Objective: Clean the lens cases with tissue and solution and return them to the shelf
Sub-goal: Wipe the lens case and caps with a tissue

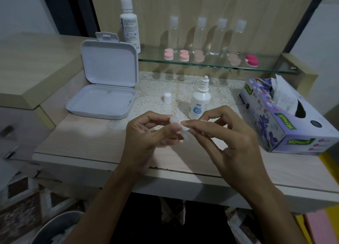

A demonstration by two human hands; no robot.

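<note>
The left hand (146, 131) holds a small translucent white lens case (178, 124) above the front half of the pale wooden tabletop (77, 133). Thumb and curled fingers grip the case from the left side. The right hand (229, 133) meets it from the right: forefinger and thumb pinch a round white cap part (185, 126) at the case's right end (whether this part is screwed on or loose cannot be told). The case sits between the two sets of fingertips, clear of the table surface.

Directly behind the hands stands a small white solution bottle with a blue label (199, 100), nozzle uncovered, on a cream lace mat (157, 89). Its white cylindrical cap (167, 98) stands upright on the mat, just left of the bottle.

A grey plastic hinged box (106, 86) lies open on the left of the table, lid upright against the back. A purple flowered tissue box (280, 122) lies on the right, with a white tissue (282, 91) protruding from its slot.

A glass shelf (211, 65) runs along the back panel. On it rest pale pink lens cases (177, 54), peach lens cases (216, 57) and one magenta lens case (252, 60), in front of four clear bottles with white caps (207, 34). A tall white solution bottle (129, 23) stands at the shelf's left end.
</note>
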